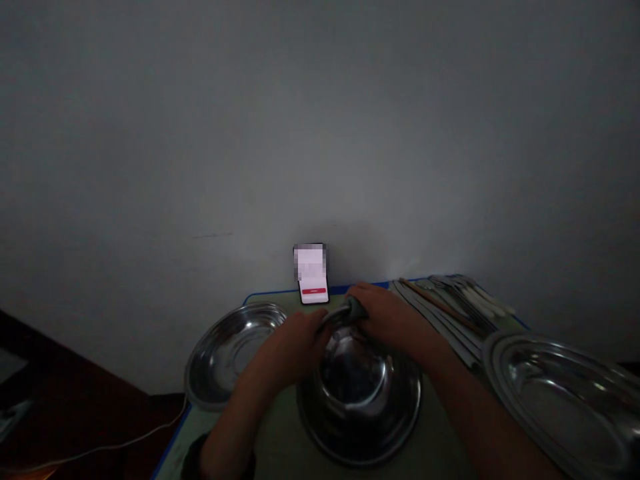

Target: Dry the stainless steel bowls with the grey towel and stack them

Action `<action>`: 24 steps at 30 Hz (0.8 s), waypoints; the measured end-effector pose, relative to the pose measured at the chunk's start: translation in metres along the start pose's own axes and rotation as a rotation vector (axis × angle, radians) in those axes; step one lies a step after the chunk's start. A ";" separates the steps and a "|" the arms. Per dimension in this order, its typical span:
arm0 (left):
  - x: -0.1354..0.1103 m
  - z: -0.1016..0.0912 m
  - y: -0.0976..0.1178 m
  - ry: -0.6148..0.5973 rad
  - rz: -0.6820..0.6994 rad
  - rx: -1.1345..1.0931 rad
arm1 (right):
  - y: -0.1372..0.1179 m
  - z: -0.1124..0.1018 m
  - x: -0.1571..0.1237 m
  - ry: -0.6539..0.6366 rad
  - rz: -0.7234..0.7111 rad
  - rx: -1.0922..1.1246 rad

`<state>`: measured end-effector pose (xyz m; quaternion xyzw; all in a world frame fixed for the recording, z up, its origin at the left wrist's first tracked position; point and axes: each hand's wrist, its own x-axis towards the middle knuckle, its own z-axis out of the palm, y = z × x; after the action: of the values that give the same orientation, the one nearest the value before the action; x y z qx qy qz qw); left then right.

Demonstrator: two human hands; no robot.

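The scene is dim. A steel bowl (360,393) sits in the middle of the table in front of me. My left hand (295,340) is closed on a shiny metal utensil (336,313) above the bowl's far rim. My right hand (385,313) is closed on a small dark grey cloth or pad (356,308) pressed against that utensil. Both hands meet just above the bowl.
A shallow steel plate (225,347) lies to the left, a large steel tray (560,393) to the right. Several utensils and sticks (450,307) lie on a mat at the back right. A lit phone (311,273) leans on the wall. A white cable (110,447) trails on the dark floor at the left.
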<state>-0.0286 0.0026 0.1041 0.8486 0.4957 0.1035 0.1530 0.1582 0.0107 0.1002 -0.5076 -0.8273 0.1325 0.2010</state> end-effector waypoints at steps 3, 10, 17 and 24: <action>0.000 0.000 0.000 -0.036 -0.006 0.041 | 0.000 -0.001 0.000 -0.045 -0.003 0.006; 0.005 0.004 -0.006 -0.078 0.024 0.017 | 0.006 0.001 -0.003 -0.124 0.042 0.029; 0.000 -0.001 -0.003 0.005 0.050 -0.047 | 0.006 0.008 0.005 0.027 -0.060 0.011; -0.005 -0.023 0.003 0.059 0.016 -0.088 | 0.007 0.003 0.006 0.193 0.067 0.081</action>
<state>-0.0364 0.0007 0.1265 0.8417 0.4880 0.1515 0.1747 0.1601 0.0191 0.0958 -0.5367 -0.7807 0.1230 0.2957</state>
